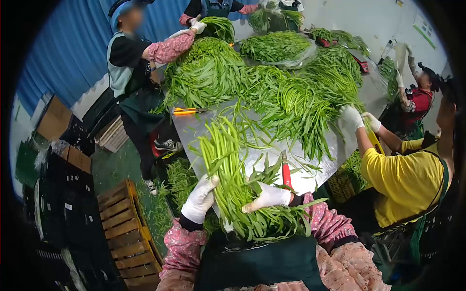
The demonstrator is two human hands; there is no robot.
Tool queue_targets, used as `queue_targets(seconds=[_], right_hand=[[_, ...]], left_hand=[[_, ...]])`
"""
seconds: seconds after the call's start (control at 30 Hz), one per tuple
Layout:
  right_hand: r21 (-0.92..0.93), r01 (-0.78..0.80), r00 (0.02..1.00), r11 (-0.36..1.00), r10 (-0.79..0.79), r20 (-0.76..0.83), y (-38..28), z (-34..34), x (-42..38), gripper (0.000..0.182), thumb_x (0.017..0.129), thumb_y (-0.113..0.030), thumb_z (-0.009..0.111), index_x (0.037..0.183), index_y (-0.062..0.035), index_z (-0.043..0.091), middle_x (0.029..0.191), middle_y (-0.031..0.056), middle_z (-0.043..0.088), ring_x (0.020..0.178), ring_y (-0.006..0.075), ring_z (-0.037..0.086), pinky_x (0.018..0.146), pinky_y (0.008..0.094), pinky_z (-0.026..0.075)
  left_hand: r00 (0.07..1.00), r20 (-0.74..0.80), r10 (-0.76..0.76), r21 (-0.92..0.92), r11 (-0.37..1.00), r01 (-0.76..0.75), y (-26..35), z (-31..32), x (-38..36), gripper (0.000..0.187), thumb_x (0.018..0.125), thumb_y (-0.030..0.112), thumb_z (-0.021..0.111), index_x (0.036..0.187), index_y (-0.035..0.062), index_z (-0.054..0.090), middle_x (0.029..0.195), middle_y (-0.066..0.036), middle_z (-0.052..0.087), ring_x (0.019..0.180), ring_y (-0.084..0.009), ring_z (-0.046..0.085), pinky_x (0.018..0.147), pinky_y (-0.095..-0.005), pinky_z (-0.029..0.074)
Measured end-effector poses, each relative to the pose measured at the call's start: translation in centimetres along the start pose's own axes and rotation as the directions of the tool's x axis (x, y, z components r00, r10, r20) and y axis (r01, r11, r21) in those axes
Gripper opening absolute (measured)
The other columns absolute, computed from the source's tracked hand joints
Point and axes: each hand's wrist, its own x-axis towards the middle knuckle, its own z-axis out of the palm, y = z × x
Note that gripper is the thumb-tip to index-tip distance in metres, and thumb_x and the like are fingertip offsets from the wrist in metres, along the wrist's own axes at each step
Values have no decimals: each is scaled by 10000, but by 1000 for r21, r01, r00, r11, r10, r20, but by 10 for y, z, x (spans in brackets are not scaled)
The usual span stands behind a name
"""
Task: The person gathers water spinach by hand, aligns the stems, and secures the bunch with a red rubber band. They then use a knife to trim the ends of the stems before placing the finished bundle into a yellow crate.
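Both my hands wear white gloves and hold a large bunch of long green stems (221, 155) at the near edge of the metal table (187, 131). On the bunch's left side, my left hand (200, 196) is closed round the stems. My right hand (268, 196) presses on the bunch from the right, its fingertips against the leaves; part of its grip is hidden by them. Leaves hang over the table edge toward my dark apron. Just right of the bunch lies a knife with a red handle (286, 174).
Piles of greens (206, 72) cover the table's far part. An orange cutter (184, 111) lies at its left edge. A co-worker in yellow (403, 179) handles greens at right; others stand around the table. A wooden pallet (127, 233) and crates are at left.
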Motion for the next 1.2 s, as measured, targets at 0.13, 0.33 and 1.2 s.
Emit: queue_targets(seconds=[0.13, 0.33, 1.2], right_hand=[[138, -66, 998, 988, 64, 23, 14, 6, 5, 679, 789, -199, 822, 1347, -5, 486, 1225, 79, 608, 1111, 155, 541, 963, 322, 458], [-154, -73, 996, 985, 66, -54, 20, -6, 15, 785, 788, -375, 819, 1367, 13, 459, 1285, 154, 571, 1228, 245, 505, 1057, 385, 393], [-876, 433, 744, 212, -633, 214, -209, 13, 170, 156, 786, -187, 646, 881, -83, 714, 858, 113, 641, 874, 326, 642, 781, 432, 512]], left_hand=[[1000, 19, -12, -274, 962, 17, -27, -14, 7, 584, 920, 284, 664, 1392, 9, 458, 1302, -140, 594, 1186, -261, 586, 1032, -430, 474], [997, -73, 10, -312, 949, -32, -28, -3, 2, 659, 915, 421, 576, 1433, 45, 418, 1371, -204, 527, 1270, -380, 519, 1086, -520, 415], [998, -22, 55, -619, 784, -57, -37, -72, 0, 616, 904, 540, 594, 1274, 48, 565, 1068, -163, 659, 985, -307, 651, 905, -501, 537]])
